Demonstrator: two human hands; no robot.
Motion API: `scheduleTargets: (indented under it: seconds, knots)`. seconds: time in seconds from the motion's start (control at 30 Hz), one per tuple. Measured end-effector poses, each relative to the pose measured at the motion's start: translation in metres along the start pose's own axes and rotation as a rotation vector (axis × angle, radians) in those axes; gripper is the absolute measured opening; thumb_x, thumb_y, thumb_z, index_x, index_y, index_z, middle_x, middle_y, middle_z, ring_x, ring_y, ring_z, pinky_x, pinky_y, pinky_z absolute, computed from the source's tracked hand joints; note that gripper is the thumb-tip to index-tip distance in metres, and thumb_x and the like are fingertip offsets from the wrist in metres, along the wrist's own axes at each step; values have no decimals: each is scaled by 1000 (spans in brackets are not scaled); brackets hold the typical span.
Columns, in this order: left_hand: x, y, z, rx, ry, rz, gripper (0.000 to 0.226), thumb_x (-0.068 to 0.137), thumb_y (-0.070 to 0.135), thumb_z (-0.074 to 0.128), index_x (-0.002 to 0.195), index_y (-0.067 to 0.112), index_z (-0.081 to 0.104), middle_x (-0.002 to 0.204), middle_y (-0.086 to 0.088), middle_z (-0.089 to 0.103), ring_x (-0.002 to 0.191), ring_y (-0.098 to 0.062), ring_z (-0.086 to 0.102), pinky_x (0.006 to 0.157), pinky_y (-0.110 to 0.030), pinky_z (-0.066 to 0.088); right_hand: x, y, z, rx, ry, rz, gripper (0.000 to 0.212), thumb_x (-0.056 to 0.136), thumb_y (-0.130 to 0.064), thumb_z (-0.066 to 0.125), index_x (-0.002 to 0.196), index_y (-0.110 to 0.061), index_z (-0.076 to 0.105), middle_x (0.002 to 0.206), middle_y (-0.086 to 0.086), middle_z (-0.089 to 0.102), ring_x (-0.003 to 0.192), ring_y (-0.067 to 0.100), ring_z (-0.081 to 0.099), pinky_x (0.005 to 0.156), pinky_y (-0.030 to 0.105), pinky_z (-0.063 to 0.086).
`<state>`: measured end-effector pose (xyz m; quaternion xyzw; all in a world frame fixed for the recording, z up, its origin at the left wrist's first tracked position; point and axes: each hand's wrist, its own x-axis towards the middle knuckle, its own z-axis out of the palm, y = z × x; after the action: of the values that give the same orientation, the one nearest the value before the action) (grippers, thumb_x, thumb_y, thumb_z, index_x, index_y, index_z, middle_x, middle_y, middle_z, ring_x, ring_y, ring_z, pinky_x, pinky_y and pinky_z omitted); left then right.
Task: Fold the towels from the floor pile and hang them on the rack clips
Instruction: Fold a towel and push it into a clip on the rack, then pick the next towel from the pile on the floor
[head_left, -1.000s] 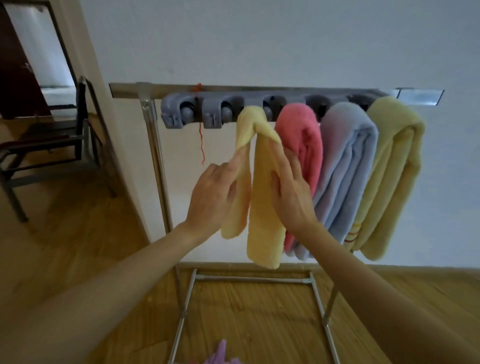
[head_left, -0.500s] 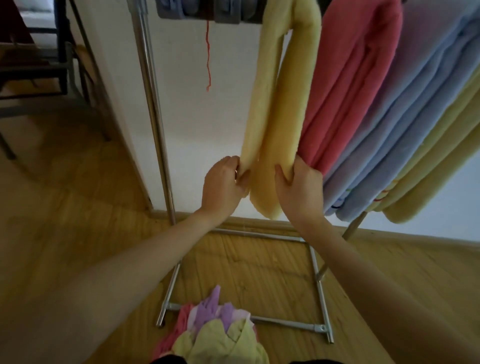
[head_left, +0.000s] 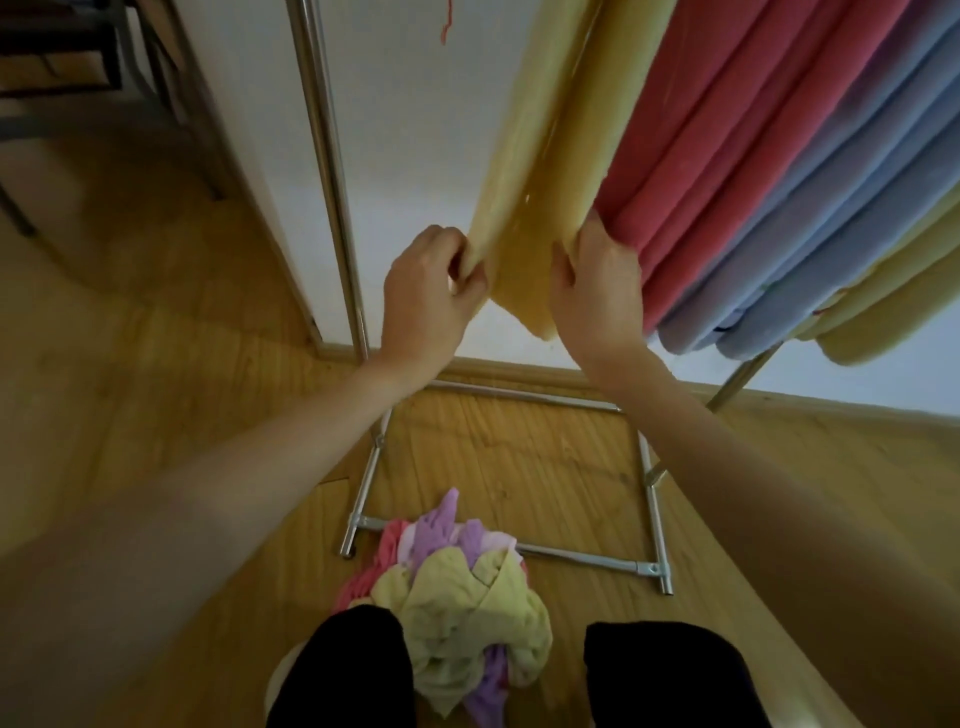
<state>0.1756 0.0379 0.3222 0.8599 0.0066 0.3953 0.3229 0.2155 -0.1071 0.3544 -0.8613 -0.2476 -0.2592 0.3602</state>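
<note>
Head view: we look down at our two bare hands at the lower end of a folded yellow towel (head_left: 550, 171) that hangs from somewhere above the frame. Our left hand (head_left: 426, 306) pinches the towel's left hanging layer, with fingers curled around its edge. Our right hand (head_left: 597, 296) grips the right layer, thumb in front on the cloth and fingers wrapped behind it. The towel's bottom tip hangs just below and between the two hands.

Just to the right of the yellow towel hangs a pink towel (head_left: 691, 171), touching our right hand's knuckles. Beside that hangs a blue towel (head_left: 810, 249), and past it a pale yellow towel (head_left: 893, 296) at the right edge. The clips that hold them are out of view.

Left of our hands stands the rack's upright metal post (head_left: 332, 171) against the white wall (head_left: 415, 130). The rack's base frame (head_left: 587, 558) lies on the wooden floor (head_left: 156, 338). On the floor near the front bar of the base lies the pile of unfolded towels (head_left: 467, 587), purple, pink and pale green, between our dark-clad knees (head_left: 343, 670). A dark chair (head_left: 93, 67) stands at the upper left.
</note>
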Motion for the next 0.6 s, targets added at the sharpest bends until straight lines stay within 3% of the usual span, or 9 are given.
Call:
scheduleTargets:
  seconds: [0.07, 0.1, 0.2, 0.3, 0.37, 0.5, 0.6]
  knots:
    - [-5, 4, 4, -42, -2, 8, 20, 85, 12, 61, 71, 13, 46, 72, -3, 52, 65, -20, 52, 60, -31, 43, -4, 3, 3, 47, -35, -29, 52, 83, -34, 30, 109, 3, 55, 72, 4, 56, 57, 17, 51, 53, 28, 36]
    - [-8, 5, 7, -53, -7, 11, 22, 85, 13, 61, 71, 14, 44, 71, -2, 51, 65, -19, 51, 60, -31, 43, -8, 7, 5, 39, -59, -35, 52, 84, -35, 30, 108, 3, 55, 75, 7, 60, 61, 21, 55, 55, 31, 39]
    - [-31, -6, 15, -62, -99, 14, 12, 87, 16, 59, 78, 9, 57, 75, -1, 58, 69, -14, 55, 66, -31, 48, -31, 30, 19, 14, -96, -34, 27, 90, -10, 46, 112, 4, 53, 87, 16, 65, 73, 32, 62, 58, 37, 46]
    - [-72, -34, 22, -13, -264, 2, 14, 88, 14, 58, 99, 9, 65, 88, -2, 63, 78, -11, 60, 73, -33, 53, -67, 58, 33, -26, -196, 63, 35, 92, -8, 50, 127, -1, 48, 107, 13, 65, 93, 31, 63, 74, 40, 50]
    - [-103, -56, 26, 22, -385, -33, 19, 86, 10, 58, 104, 9, 63, 93, -2, 62, 81, -13, 60, 74, -35, 53, -99, 76, 45, -56, -344, 113, 47, 93, -10, 49, 138, -5, 38, 124, 12, 60, 109, 29, 59, 86, 41, 50]
    - [-169, -100, 42, 171, -619, -221, 25, 82, 4, 58, 106, 7, 61, 100, -7, 60, 88, -20, 60, 77, -35, 50, -176, 109, 74, -183, -780, 266, 56, 93, -11, 48, 145, -9, 27, 137, 14, 47, 119, 32, 51, 88, 40, 45]
    - [-218, -131, 59, 236, -883, -399, 26, 81, 8, 58, 106, 3, 60, 106, -15, 60, 98, -31, 59, 83, -41, 47, -239, 137, 99, -193, -1102, 325, 54, 92, -10, 49, 142, -6, 29, 138, 14, 43, 122, 34, 47, 89, 41, 42]
